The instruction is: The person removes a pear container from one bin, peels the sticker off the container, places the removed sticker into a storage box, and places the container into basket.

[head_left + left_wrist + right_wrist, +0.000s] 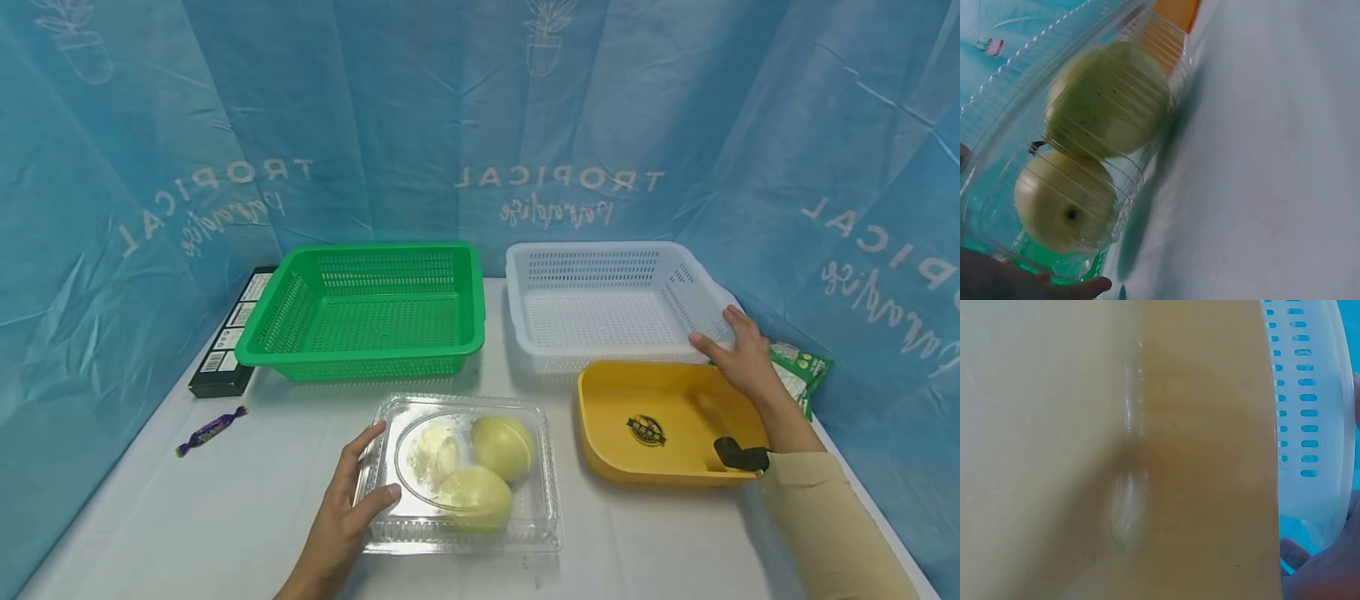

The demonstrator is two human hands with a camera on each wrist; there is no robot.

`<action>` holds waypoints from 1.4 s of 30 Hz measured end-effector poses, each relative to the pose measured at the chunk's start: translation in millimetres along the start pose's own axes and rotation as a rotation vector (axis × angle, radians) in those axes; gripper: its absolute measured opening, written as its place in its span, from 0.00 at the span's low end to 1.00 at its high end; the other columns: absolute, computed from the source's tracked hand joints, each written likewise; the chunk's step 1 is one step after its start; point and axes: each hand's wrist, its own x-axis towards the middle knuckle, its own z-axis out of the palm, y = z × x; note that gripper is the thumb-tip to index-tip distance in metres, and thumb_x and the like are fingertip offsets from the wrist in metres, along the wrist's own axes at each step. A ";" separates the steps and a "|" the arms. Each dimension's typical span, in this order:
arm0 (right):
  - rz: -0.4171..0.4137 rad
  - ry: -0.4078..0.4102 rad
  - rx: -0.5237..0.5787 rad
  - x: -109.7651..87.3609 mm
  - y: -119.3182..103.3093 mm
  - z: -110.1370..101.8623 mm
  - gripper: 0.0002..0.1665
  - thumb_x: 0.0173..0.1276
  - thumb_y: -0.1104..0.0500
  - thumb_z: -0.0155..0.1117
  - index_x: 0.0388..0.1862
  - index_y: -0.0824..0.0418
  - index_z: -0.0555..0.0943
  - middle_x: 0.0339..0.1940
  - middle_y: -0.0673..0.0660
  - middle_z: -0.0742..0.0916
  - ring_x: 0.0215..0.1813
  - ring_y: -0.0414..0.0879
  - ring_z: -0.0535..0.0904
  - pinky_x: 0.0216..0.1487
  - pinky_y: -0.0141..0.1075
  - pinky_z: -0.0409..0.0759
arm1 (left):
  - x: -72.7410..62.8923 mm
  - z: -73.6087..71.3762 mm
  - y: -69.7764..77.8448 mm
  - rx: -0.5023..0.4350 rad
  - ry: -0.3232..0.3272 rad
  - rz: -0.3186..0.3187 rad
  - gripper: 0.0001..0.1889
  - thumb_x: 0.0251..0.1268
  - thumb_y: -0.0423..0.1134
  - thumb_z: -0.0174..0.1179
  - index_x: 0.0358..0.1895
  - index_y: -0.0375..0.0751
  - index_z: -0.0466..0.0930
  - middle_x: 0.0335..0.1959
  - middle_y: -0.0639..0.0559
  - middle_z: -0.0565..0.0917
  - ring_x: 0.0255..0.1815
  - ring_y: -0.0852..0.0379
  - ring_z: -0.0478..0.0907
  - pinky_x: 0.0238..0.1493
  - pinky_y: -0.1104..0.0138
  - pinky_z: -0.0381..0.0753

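Observation:
A clear plastic clamshell box [551,508] at the front middle holds yellow-green pears [476,500]; a stem shows on one pear [1109,103] in the left wrist view. My left hand [347,497] grips the box's left side, thumb over the lid and fingers along the edge. Whether the box touches the table cannot be told. At the back right, my right hand [742,354] holds the near right corner of a white slotted basket [592,321], thumb at the rim and fingers outside. Below that forearm is a yellow tray [611,425] with a dark round sticker [647,430].
A green slotted basket [360,362] stands at the back left, beside a long black box [217,383]. A purple-wrapped candy [212,431] lies at the left. Behind the right forearm, a green packet [802,367] is partly hidden. Blue curtains [405,125] enclose the white table [247,517].

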 end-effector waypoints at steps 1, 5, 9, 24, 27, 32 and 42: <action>-0.003 0.001 0.000 0.0 -0.2 -0.2 0.56 0.64 0.36 0.56 0.76 0.66 0.44 0.76 0.71 0.44 0.68 0.79 0.41 0.59 0.78 0.44 | -0.2 0.8 1.0 -0.003 0.004 0.002 0.35 0.62 0.33 0.56 0.71 0.60 0.55 0.75 0.55 0.48 0.75 0.38 0.38 0.60 0.28 0.43; -0.008 0.006 0.002 -0.9 -1.2 -1.1 0.56 0.64 0.37 0.56 0.75 0.67 0.44 0.76 0.71 0.45 0.69 0.80 0.41 0.59 0.78 0.44 | -1.6 4.0 7.0 -0.044 0.011 -0.015 0.35 0.61 0.31 0.57 0.70 0.58 0.56 0.75 0.54 0.47 0.76 0.38 0.38 0.63 0.29 0.43; -0.003 0.004 0.007 -1.2 -1.8 -1.2 0.56 0.64 0.36 0.56 0.76 0.67 0.44 0.76 0.71 0.44 0.69 0.80 0.40 0.58 0.78 0.43 | -3.5 7.4 13.7 -0.086 0.012 -0.024 0.35 0.60 0.30 0.56 0.70 0.57 0.57 0.76 0.55 0.46 0.77 0.41 0.38 0.66 0.31 0.45; -0.008 -0.014 -0.015 -0.3 -3.2 -2.4 0.55 0.66 0.36 0.54 0.75 0.68 0.44 0.76 0.71 0.44 0.68 0.81 0.41 0.58 0.78 0.45 | -2.4 11.8 28.7 -0.157 0.029 -0.042 0.34 0.60 0.27 0.56 0.70 0.53 0.60 0.78 0.52 0.44 0.79 0.45 0.32 0.70 0.36 0.37; -0.011 -0.015 -0.019 -0.2 -3.3 -3.2 0.55 0.66 0.36 0.54 0.75 0.68 0.44 0.76 0.72 0.45 0.68 0.82 0.41 0.58 0.78 0.45 | -1.0 11.8 31.9 -0.164 0.032 -0.039 0.35 0.59 0.26 0.56 0.70 0.52 0.60 0.78 0.52 0.44 0.79 0.49 0.31 0.71 0.37 0.34; -0.006 -0.017 -0.016 -0.2 -4.0 -3.2 0.55 0.66 0.36 0.54 0.75 0.67 0.44 0.76 0.72 0.44 0.68 0.81 0.41 0.58 0.78 0.45 | 1.2 10.5 38.2 -0.161 0.041 -0.060 0.35 0.58 0.26 0.56 0.70 0.53 0.60 0.77 0.56 0.48 0.79 0.51 0.35 0.76 0.51 0.44; -0.008 -0.012 -0.022 -0.6 -4.2 -3.0 0.55 0.66 0.37 0.54 0.75 0.68 0.44 0.76 0.72 0.45 0.68 0.81 0.41 0.59 0.78 0.44 | 6.3 8.3 53.9 -0.214 0.027 -0.064 0.36 0.59 0.25 0.53 0.71 0.54 0.58 0.77 0.58 0.46 0.78 0.50 0.35 0.72 0.46 0.52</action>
